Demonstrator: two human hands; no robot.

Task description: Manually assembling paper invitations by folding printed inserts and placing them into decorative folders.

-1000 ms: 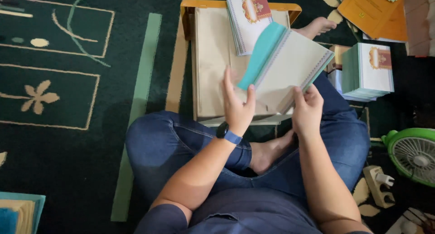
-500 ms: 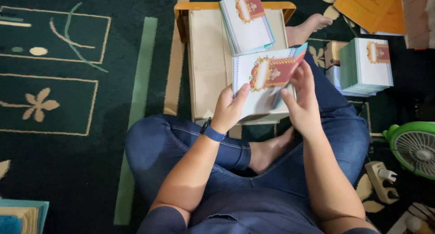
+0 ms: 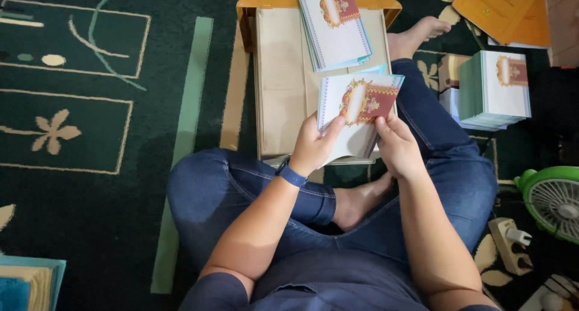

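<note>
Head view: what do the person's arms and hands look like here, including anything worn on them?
Both forearms are bare to above the elbow, ending in short dark blue-grey sleeves at the bottom edge. The left hand has a blue band around its wrist, like a watch or fitness strap. The right hand and its wrist carry nothing. No rings or gloves show on either hand.

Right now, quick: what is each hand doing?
Left hand: closed on the lower left edge of the white booklet.
Right hand: closed on the same booklet's lower right edge.
</note>
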